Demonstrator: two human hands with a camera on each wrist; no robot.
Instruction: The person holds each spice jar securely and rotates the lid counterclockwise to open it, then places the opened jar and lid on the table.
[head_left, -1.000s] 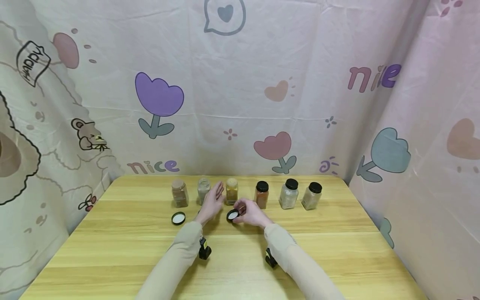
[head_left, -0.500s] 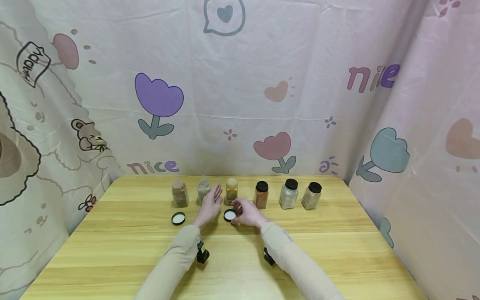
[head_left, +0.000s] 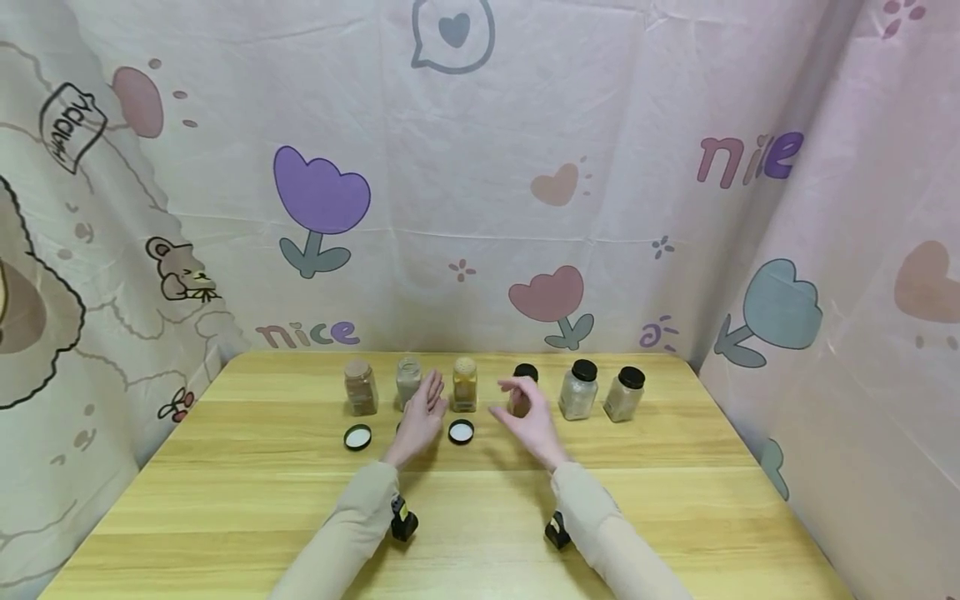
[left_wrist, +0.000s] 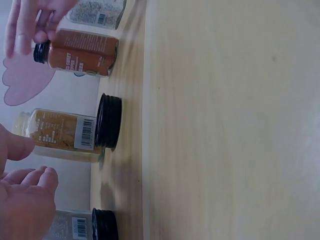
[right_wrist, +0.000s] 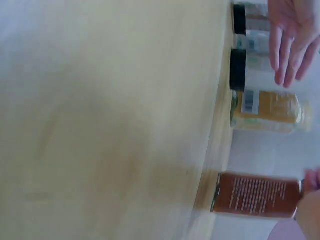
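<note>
My right hand (head_left: 534, 421) is by the jar of red-brown spice (left_wrist: 82, 52), thumb and fingers apart and curved around the side of its black lid (left_wrist: 42, 52). In the head view the hand hides much of that jar. My left hand (head_left: 422, 421) hovers with extended fingers between the uncapped jar of grey powder (head_left: 408, 382) and the uncapped jar of yellow spice (head_left: 465, 387); it holds nothing. A black lid (head_left: 461, 432) with a white inside lies in front of the yellow jar. Another black lid (left_wrist: 104, 225) is mostly hidden behind my left hand in the head view.
At the left of the row stands an uncapped jar of brown powder (head_left: 361, 390), with its lid (head_left: 357, 437) in front. Two jars with black lids, a whitish one (head_left: 579, 392) and a greyish one (head_left: 624, 396), stand at the right. A printed curtain (head_left: 450, 167) hangs behind the table (head_left: 480, 517).
My right hand has let go of the black lid, now lying before the yellow jar, and moved right to the red-brown jar. My left hand has drawn slightly back toward me.
</note>
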